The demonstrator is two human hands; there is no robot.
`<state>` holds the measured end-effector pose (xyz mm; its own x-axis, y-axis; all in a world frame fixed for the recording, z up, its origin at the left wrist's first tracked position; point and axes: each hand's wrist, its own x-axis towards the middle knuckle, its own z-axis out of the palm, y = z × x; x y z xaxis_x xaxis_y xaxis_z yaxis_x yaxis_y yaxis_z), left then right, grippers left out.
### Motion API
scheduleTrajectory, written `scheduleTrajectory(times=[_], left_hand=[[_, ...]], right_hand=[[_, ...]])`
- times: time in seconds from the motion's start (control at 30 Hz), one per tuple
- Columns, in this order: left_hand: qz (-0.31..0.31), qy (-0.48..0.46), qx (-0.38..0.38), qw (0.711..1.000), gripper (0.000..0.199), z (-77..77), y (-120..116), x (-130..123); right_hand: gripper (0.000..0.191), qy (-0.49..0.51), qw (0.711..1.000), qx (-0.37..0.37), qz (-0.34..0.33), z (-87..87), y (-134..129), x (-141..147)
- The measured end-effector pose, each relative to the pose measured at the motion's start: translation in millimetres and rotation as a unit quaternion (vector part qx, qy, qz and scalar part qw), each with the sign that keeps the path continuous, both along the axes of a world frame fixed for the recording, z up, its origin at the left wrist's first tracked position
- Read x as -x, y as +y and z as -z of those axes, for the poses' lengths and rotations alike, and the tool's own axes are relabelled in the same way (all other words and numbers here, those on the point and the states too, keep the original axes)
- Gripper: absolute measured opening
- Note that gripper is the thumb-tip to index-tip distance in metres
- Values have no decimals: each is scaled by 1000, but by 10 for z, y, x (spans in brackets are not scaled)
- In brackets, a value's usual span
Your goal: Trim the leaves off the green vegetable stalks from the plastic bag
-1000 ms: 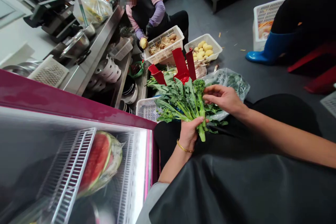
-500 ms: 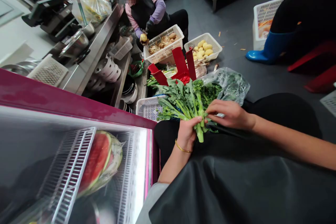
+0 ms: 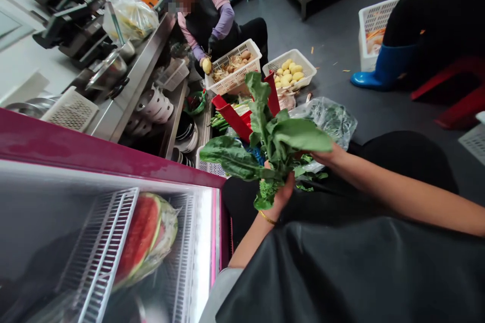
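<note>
My left hand (image 3: 282, 196), with a gold bangle at the wrist, is wrapped round a bunch of leafy green vegetable (image 3: 271, 136) above my lap. Broad leaves now spread up and to both sides, and a small green floret cluster hangs at the near side. My right hand (image 3: 325, 155) is at the right of the bunch, its fingers hidden behind a big leaf. Beyond the bunch stand the red legs of an upturned stool (image 3: 233, 120). A clear plastic bag with greens (image 3: 329, 120) lies behind my right hand.
A lit fridge shelf with cut watermelon (image 3: 138, 237) is at the left. Ahead, a person (image 3: 212, 15) holds a potato over a white basket (image 3: 237, 68); peeled potatoes fill another basket (image 3: 310, 71). At right, another person's blue boot (image 3: 390, 68) rests near a red stool (image 3: 447, 81).
The bunch has been turned, so leaves show where stalk ends pointed toward me. My right hand has gone from beside the stalks to behind a leaf. The view has shifted slightly.
</note>
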<state>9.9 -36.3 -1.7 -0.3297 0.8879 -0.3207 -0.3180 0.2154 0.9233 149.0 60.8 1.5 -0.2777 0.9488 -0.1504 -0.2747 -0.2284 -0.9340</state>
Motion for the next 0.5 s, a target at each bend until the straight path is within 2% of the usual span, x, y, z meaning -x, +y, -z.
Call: scheduleTrajectory(times=[0.1,0.17,0.2,0.23,0.3,0.37,0.4,0.47,0.5], left_hand=[[34,20,-11,999,39,-15,20,-55],[54,23,-34,998,41,-34,43,-101],[58,8,-44,997,41,-45,57,-119],[60,-16,-49,997,40,-56,72,-130],[60,-75,-37,995,37,-74,106,-125],[59,-105,-15,993,34,-79,140,-92],[57,-102,-12,993,33,-77,153,-72],[54,-75,-29,995,34,-64,164,-47],[57,-54,-43,996,34,-55,161,-46]], right_hand=[[40,19,999,-31,25,-2,-64,-13],[38,-20,994,-98,52,-14,-105,-10],[37,-65,984,-154,61,-14,-127,-14],[36,-124,965,-221,65,-9,-153,-26],[34,-247,901,-353,52,22,-221,-95],[35,-323,843,-431,-13,70,-304,-228],[36,-339,829,-439,-64,92,-342,-310],[40,-346,831,-400,-175,115,-377,-467],[42,-340,844,-357,-212,110,-365,-525]])
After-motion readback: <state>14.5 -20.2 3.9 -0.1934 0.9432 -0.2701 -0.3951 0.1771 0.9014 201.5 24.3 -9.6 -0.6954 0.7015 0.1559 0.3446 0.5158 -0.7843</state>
